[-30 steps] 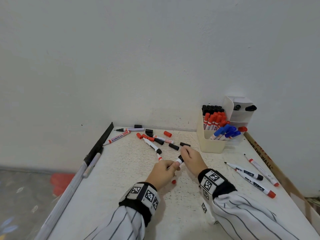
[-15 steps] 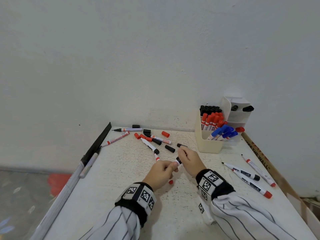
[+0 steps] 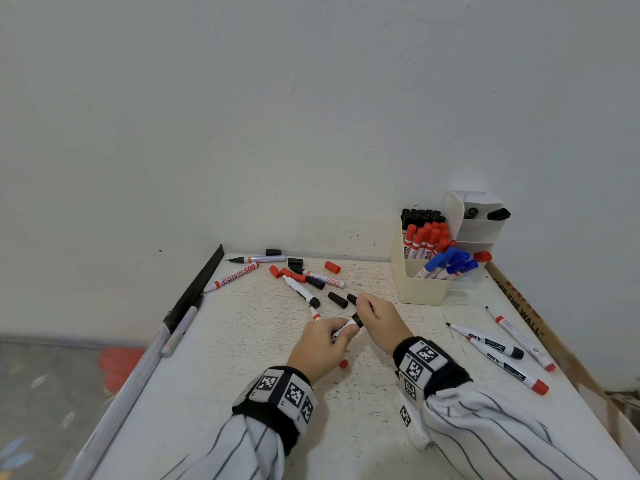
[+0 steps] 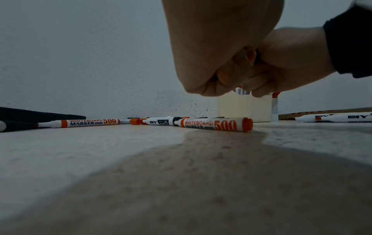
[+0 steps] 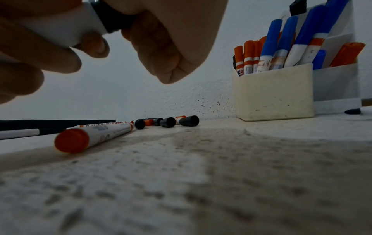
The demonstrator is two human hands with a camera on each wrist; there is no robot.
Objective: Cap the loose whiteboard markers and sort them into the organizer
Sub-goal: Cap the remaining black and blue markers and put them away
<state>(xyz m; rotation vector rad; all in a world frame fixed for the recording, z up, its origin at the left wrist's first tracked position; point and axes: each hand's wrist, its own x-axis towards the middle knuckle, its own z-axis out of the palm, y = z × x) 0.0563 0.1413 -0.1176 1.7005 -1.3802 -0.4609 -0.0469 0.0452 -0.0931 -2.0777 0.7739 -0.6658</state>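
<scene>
Your table (image 3: 214,393) butts against the wall (image 3: 311,116) at the far edge. A black strip (image 3: 194,296) runs along its left edge and a cardboard piece (image 3: 540,327) along its right. The widest bare stretch of tabletop lies on the near left, between your left sleeve and the black strip; bare surface also lies between your right wrist and the three markers (image 3: 502,351) lying on the right, two of which show bare tips pointing away and to the left.

Your left hand (image 3: 322,344) is curled round the white barrel of the held marker (image 3: 343,329), just above the table near its middle. Your right hand (image 3: 377,320) pinches the black cap (image 3: 356,321) at the marker's far end; the right wrist view shows that cap against the barrel, your fingers closed on it. The marker's long axis runs from near-left to far-right, cap end towards the organizer (image 3: 420,284).

The organizer stands at the far right corner, touching or nearly touching the wall, holding black, red and blue markers upright or leaning. Beyond your hands a scatter of loose caps (image 3: 337,299) and uncapped markers (image 3: 299,289) spreads towards the far left. One red-ended marker (image 3: 317,313) lies just beside your left knuckles, and a red cap (image 3: 343,363) sits under your left hand.
</scene>
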